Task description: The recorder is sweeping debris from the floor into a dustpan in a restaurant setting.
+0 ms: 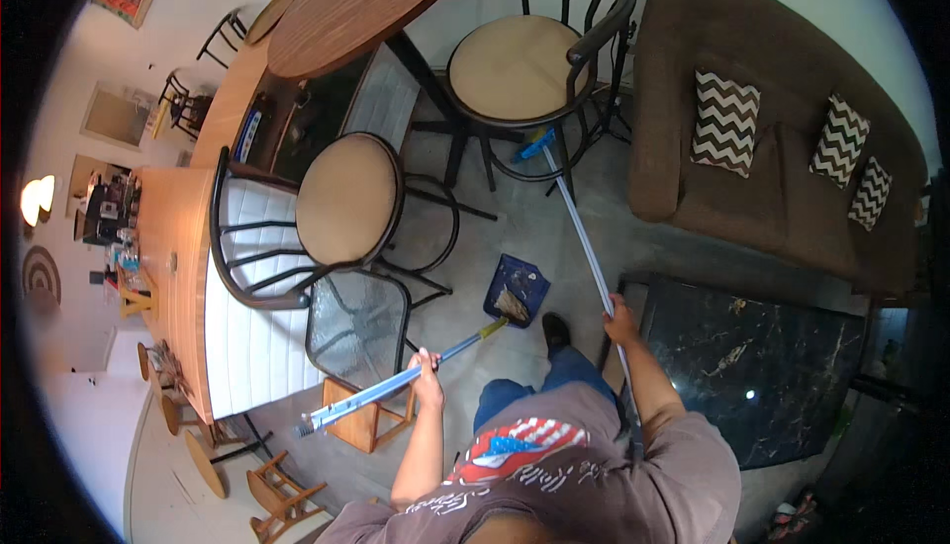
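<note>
My left hand (pixel 426 381) grips the light-blue pole (pixel 382 390) of a long-handled dustpan. The pole slants up to the left, away from a dark-blue dustpan (pixel 513 271) on the floor, which holds a pale clump of debris (pixel 512 305) and small scraps. In my right hand (pixel 622 321) is a long pale broom handle (pixel 584 232). Its blue broom head (pixel 536 146) rests on the floor near the base of a cushioned bar chair (pixel 519 65). The bristles are partly hidden by that chair's frame and the distance.
Left of the dustpan stand another bar chair (pixel 349 199), a glass-topped table (pixel 356 325) and a wooden stool (pixel 364 421) beside the counter (pixel 174 269). A round wooden table (pixel 364 6) rises ahead. A brown sofa (pixel 742 225) and a black marble-patterned table (pixel 749 373) are on the right.
</note>
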Demonstrator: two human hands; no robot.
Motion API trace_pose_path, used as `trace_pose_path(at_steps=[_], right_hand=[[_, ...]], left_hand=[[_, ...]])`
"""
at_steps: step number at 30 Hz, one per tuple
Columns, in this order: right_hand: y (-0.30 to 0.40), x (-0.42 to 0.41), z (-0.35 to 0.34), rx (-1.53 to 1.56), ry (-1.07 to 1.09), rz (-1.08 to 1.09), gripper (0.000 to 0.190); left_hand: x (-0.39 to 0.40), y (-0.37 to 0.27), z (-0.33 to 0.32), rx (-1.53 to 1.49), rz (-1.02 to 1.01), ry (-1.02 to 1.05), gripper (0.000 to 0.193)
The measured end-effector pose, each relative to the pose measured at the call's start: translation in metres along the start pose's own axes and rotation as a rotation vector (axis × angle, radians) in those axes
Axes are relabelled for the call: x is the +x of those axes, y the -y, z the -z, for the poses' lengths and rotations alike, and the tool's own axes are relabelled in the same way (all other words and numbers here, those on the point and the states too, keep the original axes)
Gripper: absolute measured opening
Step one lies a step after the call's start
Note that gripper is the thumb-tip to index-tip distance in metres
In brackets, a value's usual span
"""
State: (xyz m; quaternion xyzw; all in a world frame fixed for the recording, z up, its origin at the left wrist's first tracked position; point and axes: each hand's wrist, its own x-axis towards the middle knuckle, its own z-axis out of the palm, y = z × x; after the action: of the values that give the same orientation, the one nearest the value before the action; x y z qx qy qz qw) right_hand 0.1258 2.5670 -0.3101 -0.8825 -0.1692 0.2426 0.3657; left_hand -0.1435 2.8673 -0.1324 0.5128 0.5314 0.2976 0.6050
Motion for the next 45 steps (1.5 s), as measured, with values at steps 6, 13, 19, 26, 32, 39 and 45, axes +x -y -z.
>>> trace_pose_path(at_steps=[6,13,19,26,32,39,45], right_hand=[[-0.012,-0.007,-0.046,0.075,-0.048,-0.029,0.047],[-0.028,-0.003,-0.110,0.145,-0.088,-0.078,0.043],[-0.059,0.038,-0.167,0.234,-0.176,0.020,0.042],[-0.070,0.128,-0.196,0.066,-0.212,0.130,0.047],[-0.029,0.096,-0.194,-0.100,-0.108,-0.043,0.056],[0.012,-0.031,-0.158,-0.193,-0.013,-0.093,0.052],[0.063,-0.089,-0.111,-0.199,0.046,-0.047,0.047]], left_hand=[[0.015,0.025,0.002,-0.078,-0.108,0.061,0.039],[0.044,0.019,-0.031,-0.108,-0.355,0.076,0.036],[0.047,0.027,-0.027,-0.079,-0.460,0.103,0.037],[0.055,0.038,-0.008,-0.135,-0.477,0.148,0.032],[0.059,0.044,0.009,-0.179,-0.535,0.209,0.029],[0.062,0.042,0.003,-0.272,-0.477,0.184,0.031],[0.068,0.031,-0.006,-0.231,-0.504,0.165,0.032]])
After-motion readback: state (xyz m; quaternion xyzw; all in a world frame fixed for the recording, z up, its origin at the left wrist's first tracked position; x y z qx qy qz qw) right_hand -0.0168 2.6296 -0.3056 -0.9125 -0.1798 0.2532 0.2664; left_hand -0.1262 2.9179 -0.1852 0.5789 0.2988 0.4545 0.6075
